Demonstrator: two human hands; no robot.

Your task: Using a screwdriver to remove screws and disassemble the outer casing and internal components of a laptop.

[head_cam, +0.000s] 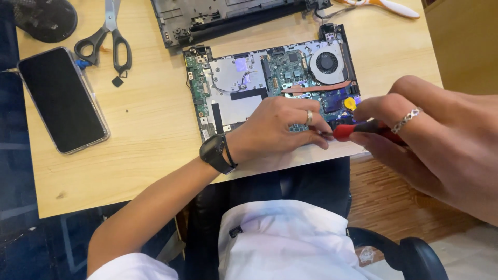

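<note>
**Screwdriver tip at the board's near edge, shaft lying left to right**

Right hand (436, 140) clenched around a red-handled screwdriver (358, 129), fingers wrapped over the handle, ring on one finger. Handle lying almost level across the view, long axis running left to right with a slight upward tilt toward the right. Thin metal shaft pointing left, out of the grip and toward the near edge of the exposed laptop mainboard (270, 83). Tip hidden between the fingertips of the left hand (280, 129); exact contact point with the board not visible.

Left hand resting palm-down on the board's near right part, fingers pinched around the shaft end, steadying it rather than holding the handle. Black watch (215, 154) on that wrist. Left hand closer to the working point; right hand just beside it, to the right and partly off the table edge.

Board lying flat on the wooden table (145, 124), long axis left to right, round cooling fan (327, 63) at its far right corner, copper heat pipe (316, 88) running leftward from it. Small yellow part just above the screwdriver handle.

Well apart to the left: a dark smartphone (62, 101) face up, black-handled scissors (106, 44) beyond it. Dark laptop casing (233, 18) lying past the board's far edge.
</note>
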